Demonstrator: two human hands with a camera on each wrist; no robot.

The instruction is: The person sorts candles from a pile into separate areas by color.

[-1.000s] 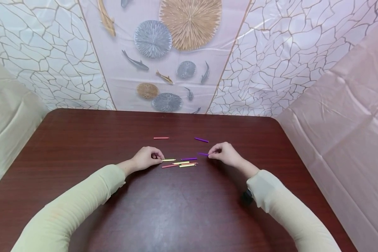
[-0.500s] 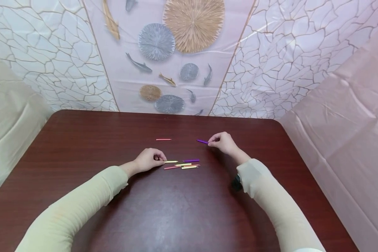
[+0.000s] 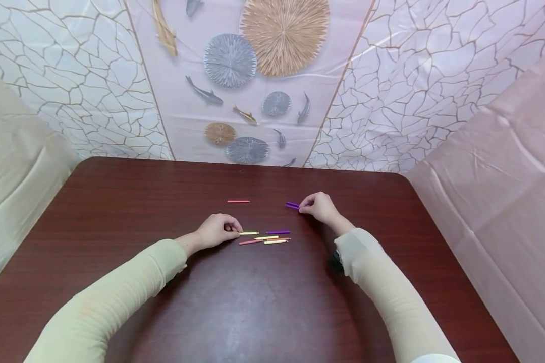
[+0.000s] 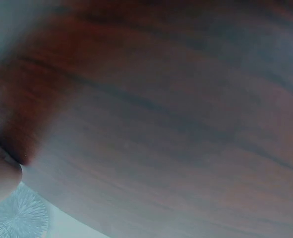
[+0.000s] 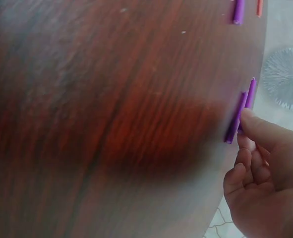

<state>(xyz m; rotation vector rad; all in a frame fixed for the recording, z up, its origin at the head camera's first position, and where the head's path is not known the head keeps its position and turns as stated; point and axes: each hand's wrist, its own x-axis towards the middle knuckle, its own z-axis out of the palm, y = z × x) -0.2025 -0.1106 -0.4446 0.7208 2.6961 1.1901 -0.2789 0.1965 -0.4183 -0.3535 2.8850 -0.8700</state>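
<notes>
My left hand (image 3: 215, 230) pinches the end of a thin yellow candle (image 3: 251, 233) lying at the left of a loose group. In the left wrist view only a fingertip (image 4: 2, 178) shows at the edge. Farther back, my right hand (image 3: 319, 206) pinches a purple candle (image 3: 291, 206) close alongside a second purple candle (image 3: 292, 203). The right wrist view shows this purple pair (image 5: 235, 121) at the thumb tip, almost parallel. Beside the left hand's candle lie another purple candle (image 3: 278, 232), two yellow candles (image 3: 276, 242), a pinkish-red one (image 3: 251, 242) and an orange one (image 3: 285, 239).
A red candle (image 3: 238, 201) lies apart at the back left of the brown wooden table (image 3: 163, 186). Behind the table's far edge hangs a patterned backdrop (image 3: 277, 136), and pale fabric (image 3: 495, 166) borders the right side.
My right hand has carried its purple candle away from me, up to the purple candle at the back; the two are now side by side. The left hand keeps its hold on the yellow candle.
</notes>
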